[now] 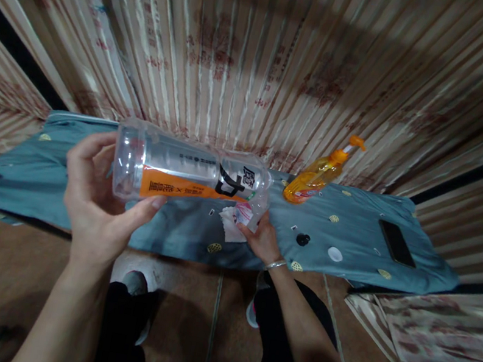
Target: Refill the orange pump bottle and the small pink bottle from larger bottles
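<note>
A large clear plastic bottle [191,173] with a silver and orange label lies sideways in the air above the cloth-covered surface. My left hand [101,201] is wrapped round its base end, thumb along the lower side. Near the neck end, my right hand [263,237] is partly behind the bottle, and its fingers are at a small white and pink wrapper or paper [233,229]. How the right fingers close is partly hidden. To the right of the neck, an orange pump bottle [313,180] leans on the cloth.
The blue-green cloth [185,242] bears a dark phone [396,243], a white round cap [335,254] and a small black object [302,239]. A patterned curtain [253,53] hangs behind. My legs and feet show below the front edge.
</note>
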Demonstrator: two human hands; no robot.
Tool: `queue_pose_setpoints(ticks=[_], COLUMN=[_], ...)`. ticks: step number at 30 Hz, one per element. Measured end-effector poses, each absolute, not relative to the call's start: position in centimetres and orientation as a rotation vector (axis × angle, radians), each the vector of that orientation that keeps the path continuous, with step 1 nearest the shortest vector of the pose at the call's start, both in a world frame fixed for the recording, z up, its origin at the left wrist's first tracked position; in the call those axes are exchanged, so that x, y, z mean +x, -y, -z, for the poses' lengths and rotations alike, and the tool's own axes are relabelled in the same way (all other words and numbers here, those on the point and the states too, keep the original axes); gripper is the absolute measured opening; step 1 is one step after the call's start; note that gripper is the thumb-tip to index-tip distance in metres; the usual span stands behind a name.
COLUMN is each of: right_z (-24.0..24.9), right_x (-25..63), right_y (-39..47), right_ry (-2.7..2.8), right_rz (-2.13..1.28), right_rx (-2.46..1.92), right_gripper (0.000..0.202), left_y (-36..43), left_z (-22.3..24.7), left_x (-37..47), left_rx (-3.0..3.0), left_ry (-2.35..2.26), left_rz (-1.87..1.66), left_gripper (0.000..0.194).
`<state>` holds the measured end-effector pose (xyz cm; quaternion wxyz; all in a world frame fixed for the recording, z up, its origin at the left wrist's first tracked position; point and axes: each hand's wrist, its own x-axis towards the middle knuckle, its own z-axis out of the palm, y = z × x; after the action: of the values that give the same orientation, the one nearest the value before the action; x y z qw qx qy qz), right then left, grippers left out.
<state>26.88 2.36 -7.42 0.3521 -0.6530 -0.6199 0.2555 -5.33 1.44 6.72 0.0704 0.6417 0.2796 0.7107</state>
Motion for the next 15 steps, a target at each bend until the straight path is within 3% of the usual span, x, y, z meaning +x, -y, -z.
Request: queue_pose_setpoints(ticks=[15], right_z=[7.50], right_x=[26.82], right_y=[-2.41], right_ry=[1.609], right_rz=[-0.659], right_rx=[-1.689], right_gripper=[0.073], left_y=[-1.28], left_z=[-6.93], left_x=[-5.20], left_rx=[1.924], left_ry=[-0.810], left_rz=[-2.118], left_gripper=[0.091])
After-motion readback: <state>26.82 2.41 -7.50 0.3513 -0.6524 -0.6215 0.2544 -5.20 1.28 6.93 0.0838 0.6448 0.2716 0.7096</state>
